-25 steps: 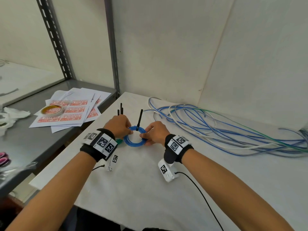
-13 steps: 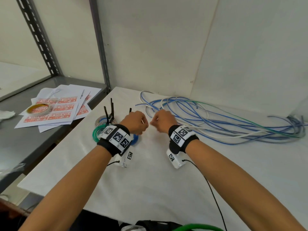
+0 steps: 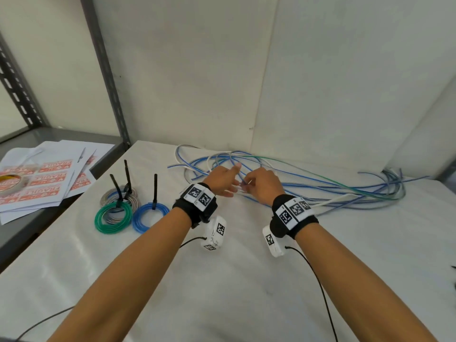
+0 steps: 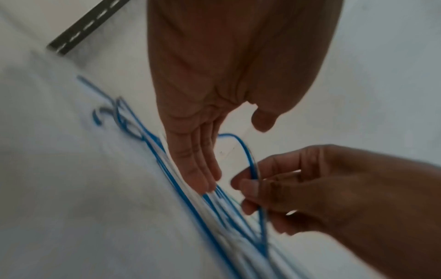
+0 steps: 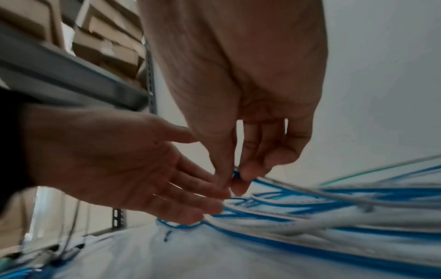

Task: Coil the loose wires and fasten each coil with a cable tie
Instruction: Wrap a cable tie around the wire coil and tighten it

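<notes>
A tangle of loose blue, white and green wires [image 3: 320, 186] lies across the back of the white table [image 3: 222, 280]. My right hand [image 3: 259, 183] pinches one blue wire [image 4: 248, 154] between thumb and fingertips [image 5: 238, 175] at the tangle's left end. My left hand [image 3: 222, 181] reaches in beside it with straight fingers [image 4: 203, 169] touching the wires. Three tied coils lie to the left: a blue coil [image 3: 149, 217], a green coil [image 3: 113, 219] and a grey coil [image 3: 121, 198], each with a black cable tie [image 3: 155, 191] sticking up.
A grey metal shelf [image 3: 49, 218] borders the table on the left, carrying printed label sheets [image 3: 47, 178] and a tape roll [image 3: 11, 185]. Its upright post [image 3: 108, 77] stands at the table's back left corner. White walls close the back and right.
Both hands let go of the tied blue coil, left it by the other coils, and moved right and back to the loose wires. My right hand has taken hold of a blue wire.
</notes>
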Available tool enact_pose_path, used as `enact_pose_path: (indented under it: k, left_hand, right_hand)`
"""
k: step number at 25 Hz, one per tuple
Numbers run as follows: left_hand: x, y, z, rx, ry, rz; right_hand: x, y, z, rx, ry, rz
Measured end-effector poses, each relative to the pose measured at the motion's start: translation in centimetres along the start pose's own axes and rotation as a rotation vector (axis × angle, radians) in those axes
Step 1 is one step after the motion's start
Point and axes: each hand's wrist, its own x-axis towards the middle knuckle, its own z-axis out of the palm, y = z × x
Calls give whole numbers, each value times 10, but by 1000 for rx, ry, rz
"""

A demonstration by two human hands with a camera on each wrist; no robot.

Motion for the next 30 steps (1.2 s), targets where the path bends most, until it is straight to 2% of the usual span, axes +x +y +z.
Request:
enact_pose_path:
  k: [1,3,5,8,10,12,16,18,20,23,27,30]
  left_hand:
    - [-1,4,3,-136,33,1]
    - [-3,17,5,-316,109,97]
    - [-6,37,3,-399,143,236]
    - [-15,71,-4,-560,145,367]
    - [-21,86,-9,-585,152,425]
    - [-25,91,-11,-583,159,463]
    - [-29,89,-5,-599,172,426]
    - [-31,87,-2,-639,144,400]
    - [-33,86,2,-669,102,400]
    - [-34,88,15,-644,30,390]
    - [-38,87,42,-440,-106,346]
    - [-40,83,57,-324,-217,347]
  right_hand:
    - [-8,-2,-4,23,-39,-69]
    - [-21,0,-11,34,-104,-156]
    - [-25,13,-16,38,-84,-145]
    - [-27,51,-30,-39,-7,26]
    - [-30,75,-43,-120,46,177]
    - [-33,83,-60,-67,240,253]
    - [-41,63,-99,219,737,166]
    - [-45,45,-117,276,855,102]
    - [-46,29,-128,351,909,38]
    - [-48,16,-127,589,877,-58]
    - [-50,12,-118,976,617,-82]
    - [-53,10,-119,1095,485,-105]
